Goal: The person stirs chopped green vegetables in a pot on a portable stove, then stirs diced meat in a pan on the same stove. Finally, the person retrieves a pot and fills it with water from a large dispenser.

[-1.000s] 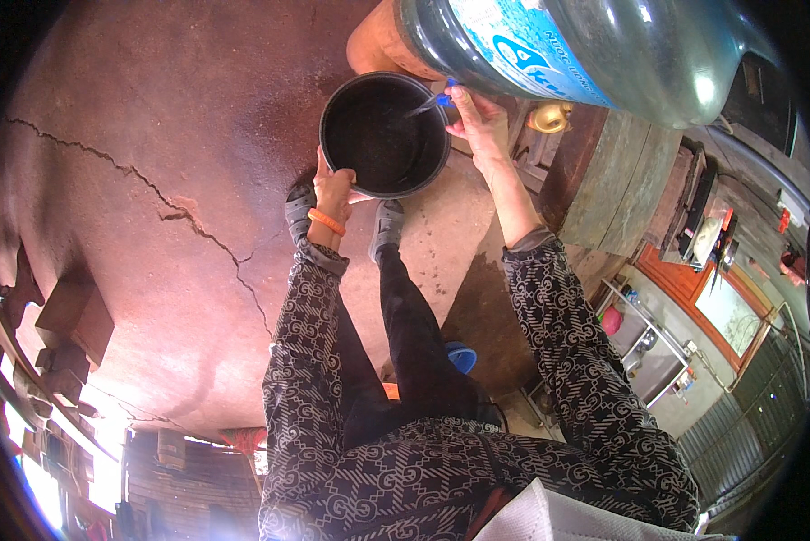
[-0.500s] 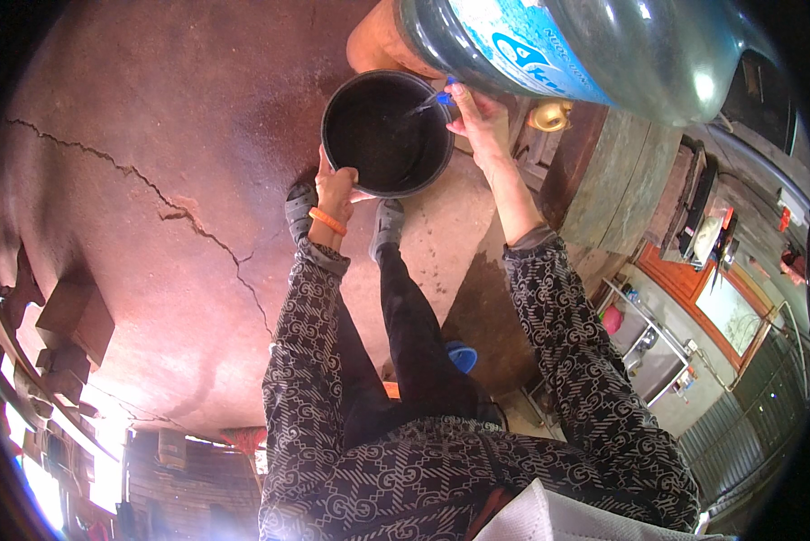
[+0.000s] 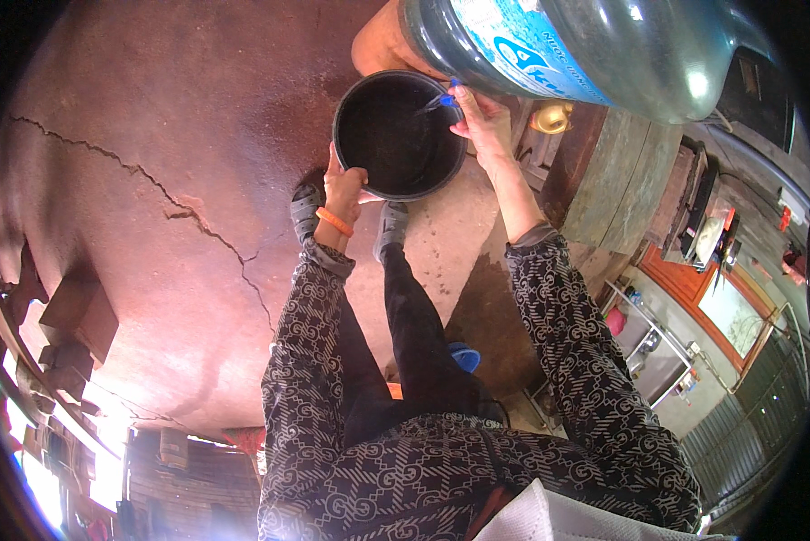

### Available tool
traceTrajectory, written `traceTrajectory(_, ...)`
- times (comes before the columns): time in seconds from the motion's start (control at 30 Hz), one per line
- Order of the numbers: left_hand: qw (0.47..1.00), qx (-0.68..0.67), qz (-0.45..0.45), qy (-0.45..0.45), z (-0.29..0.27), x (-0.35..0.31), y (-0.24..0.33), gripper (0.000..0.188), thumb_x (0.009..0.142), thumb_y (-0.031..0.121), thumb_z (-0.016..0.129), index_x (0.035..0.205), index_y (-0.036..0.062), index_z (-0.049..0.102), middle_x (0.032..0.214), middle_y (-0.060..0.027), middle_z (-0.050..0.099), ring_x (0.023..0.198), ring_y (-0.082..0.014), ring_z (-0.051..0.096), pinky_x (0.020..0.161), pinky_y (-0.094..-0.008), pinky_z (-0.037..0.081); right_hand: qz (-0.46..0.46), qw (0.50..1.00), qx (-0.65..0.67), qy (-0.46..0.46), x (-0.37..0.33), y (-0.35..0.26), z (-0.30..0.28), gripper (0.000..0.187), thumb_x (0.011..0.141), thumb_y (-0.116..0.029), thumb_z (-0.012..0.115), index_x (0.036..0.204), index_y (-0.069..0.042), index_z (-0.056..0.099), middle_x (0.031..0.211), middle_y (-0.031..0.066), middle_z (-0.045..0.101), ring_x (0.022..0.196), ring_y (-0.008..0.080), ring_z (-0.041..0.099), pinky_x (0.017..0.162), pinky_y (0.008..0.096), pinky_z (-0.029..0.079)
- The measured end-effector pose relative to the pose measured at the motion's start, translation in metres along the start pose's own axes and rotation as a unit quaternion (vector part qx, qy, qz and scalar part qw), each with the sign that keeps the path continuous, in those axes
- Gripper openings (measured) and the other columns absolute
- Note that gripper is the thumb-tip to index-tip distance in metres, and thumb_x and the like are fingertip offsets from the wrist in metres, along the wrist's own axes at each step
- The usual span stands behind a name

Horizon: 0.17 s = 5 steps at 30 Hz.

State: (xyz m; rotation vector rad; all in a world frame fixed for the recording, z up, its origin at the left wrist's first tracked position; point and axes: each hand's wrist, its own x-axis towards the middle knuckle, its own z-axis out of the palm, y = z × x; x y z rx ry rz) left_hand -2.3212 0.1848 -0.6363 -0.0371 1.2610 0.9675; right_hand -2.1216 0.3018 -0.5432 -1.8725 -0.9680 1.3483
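Observation:
A round black pot [image 3: 407,185] is held under a blue tap [image 3: 448,99], its open mouth facing up. My left hand [image 3: 343,191] is closed on the pot's near left rim, the thumb over the edge. My right hand [image 3: 488,131] pinches the tap at the pot's far right side. A thin stream of water [image 3: 429,105] runs from the tap into the pot. The tap is by a large clear water bottle [image 3: 621,63] lying on its side. How much water the dark pot holds is hard to make out.
An orange-brown rounded base [image 3: 382,43] sits at the bottle's left end. A yellow metal object [image 3: 550,117] is below the bottle, near a wooden bench [image 3: 617,180]. Cracked concrete floor [image 3: 152,270] spreads left. A blue basin [image 3: 464,357] is behind my legs.
The pot and my left hand have shifted slightly right, bringing the pot closer under the tap. My right hand stays on the tap, and water keeps running.

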Motion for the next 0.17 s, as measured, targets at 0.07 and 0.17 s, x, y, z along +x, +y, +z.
traceTrajectory(0.07, 1.000, 0.006, 0.005, 0.004, -0.0014, 0.0003, -0.0009, 0.088, 0.075, -0.018, 0.045, 0.155, 0.0179, 0.035, 0.128, -0.0153, 0.062, 0.099, -0.0315, 0.069, 0.074, -0.0435, 0.064, -0.001, 1.000, 0.004, -0.003, -0.0001, -0.0003, 0.0007, 0.045, 0.086, -0.045, 0.078, 0.110, -0.006, 0.075, 0.097, -0.0008, 0.074, 0.058, 0.0036, 0.052, 0.056, 0.0251, 0.056)
traceTrajectory(0.17, 1.000, 0.023, 0.008, -0.009, 0.0015, -0.0060, 0.0077, 0.086, 0.078, -0.016, 0.044, 0.156, 0.0170, 0.032, 0.134, -0.0171, 0.060, 0.100, -0.0328, 0.069, 0.067, -0.0476, 0.063, -0.002, 1.000, 0.006, -0.005, 0.0002, -0.0007, 0.0001, 0.046, 0.086, -0.046, 0.079, 0.110, -0.006, 0.075, 0.096, -0.0009, 0.073, 0.058, 0.0036, 0.052, 0.056, 0.0253, 0.056)
